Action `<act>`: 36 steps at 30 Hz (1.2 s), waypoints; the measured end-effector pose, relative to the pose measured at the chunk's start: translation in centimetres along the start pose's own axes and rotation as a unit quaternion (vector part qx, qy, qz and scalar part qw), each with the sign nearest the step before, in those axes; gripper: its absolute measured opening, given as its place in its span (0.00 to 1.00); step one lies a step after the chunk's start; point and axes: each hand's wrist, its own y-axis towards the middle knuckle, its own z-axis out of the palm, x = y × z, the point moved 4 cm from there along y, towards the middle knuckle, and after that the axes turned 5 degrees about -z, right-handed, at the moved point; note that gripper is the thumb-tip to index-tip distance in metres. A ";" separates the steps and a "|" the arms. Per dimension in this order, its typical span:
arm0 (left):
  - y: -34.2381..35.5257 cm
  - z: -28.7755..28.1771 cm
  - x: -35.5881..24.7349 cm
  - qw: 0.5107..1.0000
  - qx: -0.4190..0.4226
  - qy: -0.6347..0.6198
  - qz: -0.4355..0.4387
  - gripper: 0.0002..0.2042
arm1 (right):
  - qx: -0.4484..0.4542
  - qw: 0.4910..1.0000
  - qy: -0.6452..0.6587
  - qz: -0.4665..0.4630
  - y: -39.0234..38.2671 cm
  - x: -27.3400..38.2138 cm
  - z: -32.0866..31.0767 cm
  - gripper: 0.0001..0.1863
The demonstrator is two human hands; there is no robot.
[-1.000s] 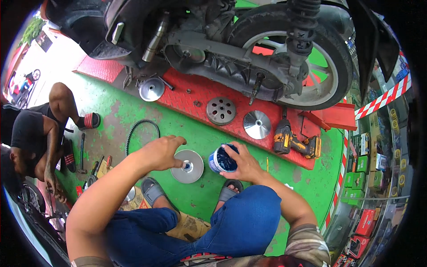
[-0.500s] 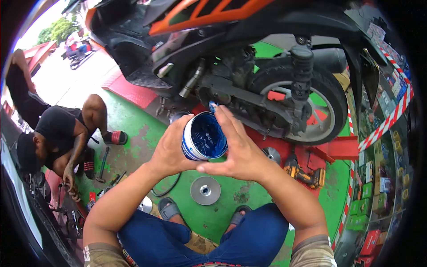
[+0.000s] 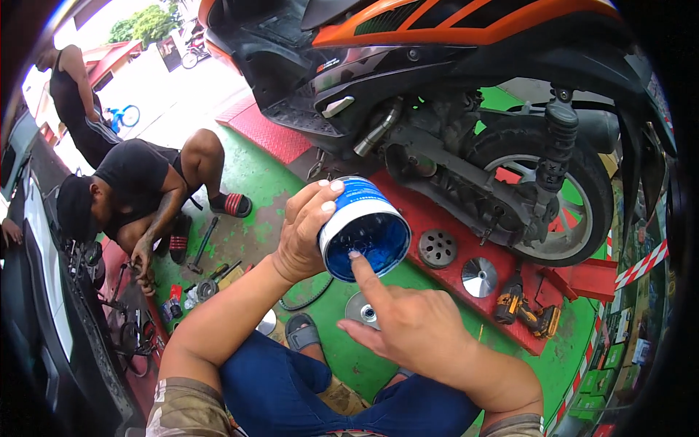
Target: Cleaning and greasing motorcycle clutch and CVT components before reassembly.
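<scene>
While the left hand [image 3: 300, 237] wraps firmly round the wall of the blue-and-white tub [image 3: 362, 192], the right hand [image 3: 419, 328] pokes its index finger into the mouth; thumb held apart, other fingers curled, nothing pinched. Tub is up in the air ahead of the knees, tipped so its opening faces the wearer. Glossy dark-blue paste [image 3: 386, 256] coats the inside. Fingertip looks to be at the paste, but the shaded interior makes actual contact hard to confirm.

Risks, my call: a smeared left palm could let the tub slide, and that tilt could let loose paste run over the lip. Either would land near the metal disc [image 3: 357, 306], flat on the green floor, partly hidden under the right hand. Grit on the finger could also foul the paste.

Further out: red platform [image 3: 453, 280], slotted round plate [image 3: 437, 249] and shiny cone-faced disc [image 3: 480, 277] by its near edge, orange-and-black power driver [image 3: 509, 306] at its near right corner. Scooter [image 3: 437, 33] stands above it, rear wheel towards the right end. Off left, crouching co-worker [image 3: 138, 171], hammer [image 3: 202, 244] on the floor close by.
</scene>
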 end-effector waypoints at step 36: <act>0.3 0.5 -1.2 0.999 0.049 0.003 0.012 0.42 | -0.024 0.992 -0.126 -0.002 -0.8 0.0 2.3 0.35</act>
